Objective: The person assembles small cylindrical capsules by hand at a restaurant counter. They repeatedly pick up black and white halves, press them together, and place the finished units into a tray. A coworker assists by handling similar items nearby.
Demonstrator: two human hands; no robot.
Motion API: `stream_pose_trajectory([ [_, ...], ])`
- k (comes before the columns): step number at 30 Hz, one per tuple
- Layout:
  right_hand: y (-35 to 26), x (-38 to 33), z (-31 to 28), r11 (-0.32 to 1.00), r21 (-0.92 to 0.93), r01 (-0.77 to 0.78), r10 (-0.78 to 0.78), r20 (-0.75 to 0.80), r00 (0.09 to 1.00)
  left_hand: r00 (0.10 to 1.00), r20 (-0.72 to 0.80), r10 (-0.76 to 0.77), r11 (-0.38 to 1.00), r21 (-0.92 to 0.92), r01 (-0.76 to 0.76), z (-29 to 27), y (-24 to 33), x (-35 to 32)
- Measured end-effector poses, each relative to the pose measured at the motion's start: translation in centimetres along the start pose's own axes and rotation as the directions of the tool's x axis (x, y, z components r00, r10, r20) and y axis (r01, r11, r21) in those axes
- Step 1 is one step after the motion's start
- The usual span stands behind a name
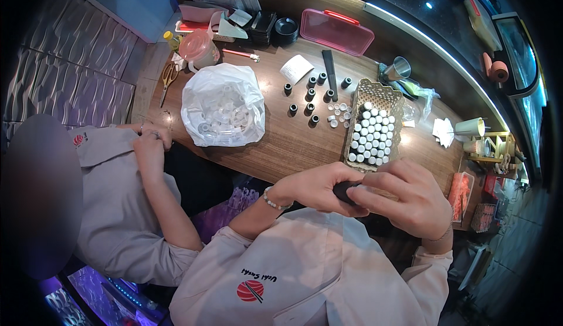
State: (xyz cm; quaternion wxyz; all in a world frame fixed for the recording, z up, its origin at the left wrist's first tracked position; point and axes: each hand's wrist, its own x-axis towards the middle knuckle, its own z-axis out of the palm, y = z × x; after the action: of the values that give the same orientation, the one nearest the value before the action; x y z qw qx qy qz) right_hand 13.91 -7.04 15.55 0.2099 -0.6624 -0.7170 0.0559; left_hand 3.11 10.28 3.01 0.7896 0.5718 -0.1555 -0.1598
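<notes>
Both my hands meet over the near edge of the wooden counter (281,144). My left hand (319,188) and my right hand (407,200) are closed together around a small black bottle (345,191), mostly hidden by the fingers. Just beyond them stands a wicker basket (378,94) packed with several small bottles with pale caps. Several loose black bottles (309,97) and white caps (338,116) lie on the counter left of the basket.
A white plastic bag (221,106) of clear parts sits at centre left. Scissors (168,78), a pink jug (196,49), a pink-lidded box (336,31) and a metal cup (399,68) lie further back. A person in a grey shirt (117,208) sits at my left.
</notes>
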Motion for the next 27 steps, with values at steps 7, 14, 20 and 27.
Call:
stream_pose_trajectory([
  [7,-0.2,-0.2,0.1,0.997,-0.035,-0.072,0.076,0.11,0.991,0.992,-0.117,0.049,0.992,0.125,-0.034,-0.2,0.5,-0.2],
  [14,0.6,-1.2,2.7,0.997,-0.07,-0.034,0.034,0.001,0.999,0.958,-0.286,0.03,0.964,0.26,0.047,0.5,-1.0,-0.7],
  [20,0.5,-1.5,2.9,0.996,-0.012,0.086,-0.087,-0.08,0.993,0.997,-0.034,-0.066,0.998,0.003,0.066,-1.0,-1.2,-0.9],
  [27,0.9,-1.9,2.6,0.987,-0.158,-0.015,-0.002,-0.101,0.995,0.966,-0.169,-0.195,0.979,-0.095,0.181,-0.6,-1.1,-0.1],
])
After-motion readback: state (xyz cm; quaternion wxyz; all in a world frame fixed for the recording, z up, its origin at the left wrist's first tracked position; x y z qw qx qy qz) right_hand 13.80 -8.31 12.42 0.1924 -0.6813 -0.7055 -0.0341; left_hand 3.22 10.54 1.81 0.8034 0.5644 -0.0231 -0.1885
